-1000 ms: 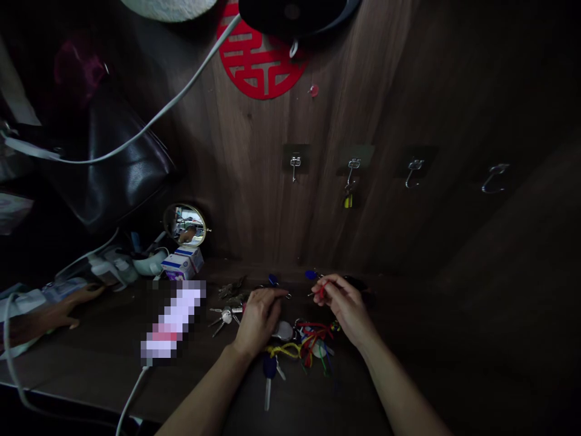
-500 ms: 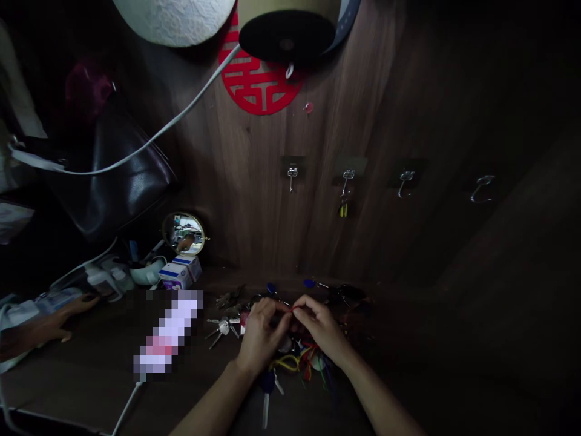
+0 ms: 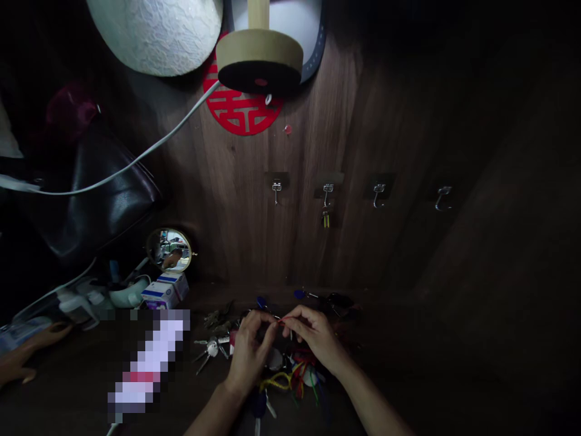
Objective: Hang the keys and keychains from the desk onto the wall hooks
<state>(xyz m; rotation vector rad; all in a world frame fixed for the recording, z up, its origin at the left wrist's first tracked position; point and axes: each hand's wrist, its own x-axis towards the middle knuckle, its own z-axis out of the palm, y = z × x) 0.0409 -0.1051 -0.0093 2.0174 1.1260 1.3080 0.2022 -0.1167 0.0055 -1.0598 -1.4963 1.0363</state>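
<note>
A second ago the hands were apart, with the red cord [image 3: 284, 320] in the right fingers alone. Half a second ago the fingertips had come together, and they are together now, the cord running in the small gap between them. For the work in hand, this appears to turn a one-handed hold into a shared one, the sort needed for fine handling of a thin strand.

Taking the cord as the middle of the dial and the wall as twelve, the left hand [image 3: 250, 346] comes in from eight o'clock, back of the hand up, thumb and index finger brought nearly together at the cord. The right hand [image 3: 315, 334] comes in from four o'clock, its thumb and index finger closely pinched on the cord and the others curled under. Whether the left fingers truly grip the strand or only touch it, I cannot tell. A small pale piece shows just below the right fingertips, too blurred to name.

Both forearms reach up from the near edge, low over the surface [image 3: 195, 396]. Silver keys [image 3: 212, 347] lie between eight and nine o'clock, a yellow cord [image 3: 276, 381] at six, and a blue tag [image 3: 299, 294] at one.
</note>
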